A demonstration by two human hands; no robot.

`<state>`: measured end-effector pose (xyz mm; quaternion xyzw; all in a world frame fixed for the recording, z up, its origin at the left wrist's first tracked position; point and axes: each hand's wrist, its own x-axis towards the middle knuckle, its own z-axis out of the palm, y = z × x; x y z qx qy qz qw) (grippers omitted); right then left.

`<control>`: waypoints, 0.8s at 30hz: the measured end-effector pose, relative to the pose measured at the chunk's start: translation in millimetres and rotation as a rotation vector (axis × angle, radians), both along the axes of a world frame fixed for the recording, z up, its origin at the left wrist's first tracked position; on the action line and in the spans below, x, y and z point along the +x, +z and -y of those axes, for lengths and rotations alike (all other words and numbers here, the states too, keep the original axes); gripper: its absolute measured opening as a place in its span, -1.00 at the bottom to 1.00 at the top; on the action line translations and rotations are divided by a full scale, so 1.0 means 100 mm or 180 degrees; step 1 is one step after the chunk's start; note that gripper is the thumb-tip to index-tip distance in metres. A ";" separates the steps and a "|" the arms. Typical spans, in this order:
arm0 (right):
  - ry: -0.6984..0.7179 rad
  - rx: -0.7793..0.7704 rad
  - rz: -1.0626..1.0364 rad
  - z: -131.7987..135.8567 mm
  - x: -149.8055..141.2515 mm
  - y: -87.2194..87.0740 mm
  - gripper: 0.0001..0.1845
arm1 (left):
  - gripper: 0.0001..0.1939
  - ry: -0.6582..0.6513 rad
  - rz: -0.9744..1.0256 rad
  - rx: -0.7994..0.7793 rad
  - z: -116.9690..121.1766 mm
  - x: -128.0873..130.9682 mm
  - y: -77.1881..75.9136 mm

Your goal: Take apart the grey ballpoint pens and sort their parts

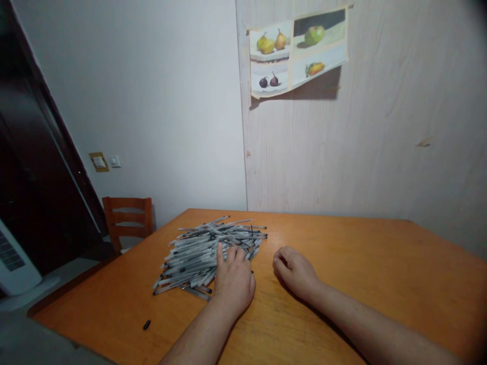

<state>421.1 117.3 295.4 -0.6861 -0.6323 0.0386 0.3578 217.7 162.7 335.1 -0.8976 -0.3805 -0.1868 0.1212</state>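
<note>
A loose heap of pens (205, 253), whitish-grey with black ends, lies on the left half of the wooden table. My left hand (234, 281) rests palm down at the heap's right edge, its fingers reaching over the nearest pens and the little finger stretched out. A small dark end shows beside its thumb; I cannot tell what it belongs to. To the right of the heap, my right hand (294, 268) lies on the tabletop with its fingers curled in loosely. Nothing shows in it, and it is apart from the pens.
The orange-brown table (361, 263) reaches to the wall. A small black cap-like piece (146, 325) lies near its left front edge. Beyond the left edge stands a wooden chair (129, 218). Fruit pictures (299, 53) hang on the wall.
</note>
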 end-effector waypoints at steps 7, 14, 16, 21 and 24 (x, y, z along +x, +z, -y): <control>0.0059 0.0033 -0.0268 0.46 0.12 0.04 -0.80 | -0.73 -0.0136 -0.0019 -0.0038 0.09 0.05 -0.03; 0.0057 0.0208 -0.1031 0.79 0.25 0.04 -0.77 | -0.80 -0.0377 0.0712 -0.0814 0.24 0.24 0.06; 0.0023 0.0174 -0.1471 0.83 0.24 0.05 -0.72 | -0.73 -0.0479 0.1205 -0.1500 0.25 0.39 0.08; 0.0190 0.0003 -0.2659 0.91 0.16 0.11 -0.59 | -0.56 -0.0716 0.2983 -0.3648 0.28 0.86 0.13; 0.0317 -0.0314 -0.3115 0.97 0.13 0.15 -0.56 | -0.53 -0.0734 0.3753 -0.4111 0.31 1.09 0.12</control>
